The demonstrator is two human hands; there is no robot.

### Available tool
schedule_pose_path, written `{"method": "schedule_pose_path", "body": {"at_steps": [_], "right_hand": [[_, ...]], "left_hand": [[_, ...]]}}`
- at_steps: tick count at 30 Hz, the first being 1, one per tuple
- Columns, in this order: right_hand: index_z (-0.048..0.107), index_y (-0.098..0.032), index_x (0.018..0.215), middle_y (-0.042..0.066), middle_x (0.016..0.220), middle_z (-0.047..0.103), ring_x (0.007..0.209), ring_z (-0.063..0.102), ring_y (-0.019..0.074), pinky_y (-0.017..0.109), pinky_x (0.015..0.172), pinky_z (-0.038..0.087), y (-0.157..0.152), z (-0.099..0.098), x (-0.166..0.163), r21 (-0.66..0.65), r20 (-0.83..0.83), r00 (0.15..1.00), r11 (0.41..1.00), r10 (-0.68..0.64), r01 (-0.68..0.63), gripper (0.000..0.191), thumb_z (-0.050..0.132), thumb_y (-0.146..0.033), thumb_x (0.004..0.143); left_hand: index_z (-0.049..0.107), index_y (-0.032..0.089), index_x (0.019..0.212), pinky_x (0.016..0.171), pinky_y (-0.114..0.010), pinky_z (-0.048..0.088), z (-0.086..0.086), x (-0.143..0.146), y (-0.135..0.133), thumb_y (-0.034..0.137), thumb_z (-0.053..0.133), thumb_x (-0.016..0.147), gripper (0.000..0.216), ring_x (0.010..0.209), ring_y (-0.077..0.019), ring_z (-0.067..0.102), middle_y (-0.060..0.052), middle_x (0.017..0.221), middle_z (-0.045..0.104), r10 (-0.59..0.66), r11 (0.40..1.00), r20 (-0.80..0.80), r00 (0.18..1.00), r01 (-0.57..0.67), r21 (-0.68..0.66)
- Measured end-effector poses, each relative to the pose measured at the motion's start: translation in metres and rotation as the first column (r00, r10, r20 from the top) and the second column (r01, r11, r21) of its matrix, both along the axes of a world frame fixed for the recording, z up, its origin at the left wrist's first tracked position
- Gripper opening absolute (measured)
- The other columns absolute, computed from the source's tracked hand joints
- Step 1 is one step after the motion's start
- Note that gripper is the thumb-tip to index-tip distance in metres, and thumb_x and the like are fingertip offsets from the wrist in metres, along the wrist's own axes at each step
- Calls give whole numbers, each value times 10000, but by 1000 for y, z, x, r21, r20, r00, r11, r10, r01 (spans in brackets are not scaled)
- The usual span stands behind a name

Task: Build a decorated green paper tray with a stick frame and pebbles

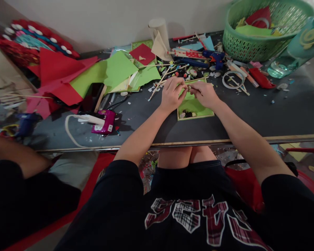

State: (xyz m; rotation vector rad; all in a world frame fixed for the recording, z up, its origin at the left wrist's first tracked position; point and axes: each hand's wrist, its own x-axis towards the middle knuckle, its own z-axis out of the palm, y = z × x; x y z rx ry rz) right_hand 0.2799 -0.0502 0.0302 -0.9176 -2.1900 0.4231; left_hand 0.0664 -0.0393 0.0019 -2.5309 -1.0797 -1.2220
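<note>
My left hand and my right hand meet fingertip to fingertip over a small green paper tray on the dark table. Both hands have curled fingers pinching a small piece between them; it is too small to name. A few small round pieces lie in the tray's near left corner. Thin wooden sticks lie just left of my left hand.
Red and green paper sheets cover the left of the table, with a black phone and a pink device with a white cable. At the back right are a blue glue gun and a green basket. Another person's arm is at the left.
</note>
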Motion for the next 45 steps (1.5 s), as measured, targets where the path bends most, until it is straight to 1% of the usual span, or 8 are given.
{"method": "schedule_pose_path", "body": {"at_steps": [7, 12, 18, 24, 28, 33, 41, 45], "right_hand": [[757, -181, 1063, 77, 825, 651, 847, 622, 211, 329, 818, 502, 0, -4, -3, 24, 41, 999, 1000, 6, -7, 344, 465, -363, 1062], [736, -179, 1002, 80, 875, 654, 868, 617, 213, 327, 823, 480, 2, -4, -3, -28, 97, 995, 1000, -7, 10, 271, 491, -290, 1036], [699, -178, 933, 44, 764, 584, 771, 569, 188, 327, 828, 473, 2, -4, -3, -109, 97, 995, 994, -9, 20, 238, 521, -294, 1039], [695, -186, 909, 18, 723, 603, 680, 544, 152, 288, 708, 441, -1, -4, -7, -214, -62, 998, 977, -13, -1, 298, 560, -415, 1043], [680, -181, 862, -15, 630, 564, 593, 489, 115, 259, 633, 400, -4, -1, -8, -285, -139, 990, 957, 16, -55, 432, 540, -544, 1047], [634, -185, 788, -6, 629, 568, 591, 489, 109, 255, 625, 415, -7, 3, -9, -295, -210, 976, 948, 56, -118, 587, 523, -720, 1001], [642, -189, 838, -10, 648, 569, 593, 519, 109, 261, 626, 448, -4, -4, -14, -334, -297, 951, 925, 82, -184, 621, 513, -781, 974], [623, -189, 804, -5, 648, 566, 582, 525, 107, 261, 594, 445, -4, -4, -15, -361, -350, 931, 902, 103, -235, 687, 530, -862, 903]], "left_hand": [[602, 243, 1076, 1119, -576, 498, -1, 3, -1, 518, 482, 1052, 300, 1220, -331, 640, -127, 1181, 655, 9, 1000, -18, 1000, -9, -2], [590, 243, 1093, 1134, -570, 487, -4, 3, 1, 493, 514, 1041, 267, 1261, -348, 619, -139, 1225, 644, -1, 1000, -46, 999, -1, -28], [590, 234, 1076, 1137, -564, 482, -7, 6, 2, 441, 535, 1033, 218, 1290, -362, 601, -155, 1267, 641, 8, 998, -65, 998, -12, -62], [601, 228, 1046, 1111, -576, 495, -3, 11, 0, 428, 480, 1037, 234, 1256, -367, 617, -174, 1234, 654, 6, 997, 17, 1000, -4, -76], [601, 233, 1070, 1122, -570, 483, 1, 11, -3, 464, 446, 1044, 279, 1275, -364, 607, -169, 1228, 654, 3, 996, 51, 999, 1, -94], [596, 237, 1089, 1139, -604, 460, 0, 10, -3, 494, 417, 1051, 316, 1291, -378, 600, -172, 1259, 639, 11, 994, 45, 999, -6, -112], [585, 237, 1070, 1155, -609, 458, -9, 7, 3, 487, 456, 1049, 283, 1292, -373, 602, -161, 1299, 624, 24, 998, 8, 1000, -24, -60], [596, 235, 1083, 1136, -616, 474, -8, 7, 1, 507, 403, 1064, 334, 1273, -375, 617, -169, 1281, 632, 28, 999, 26, 999, -26, -42]]}}
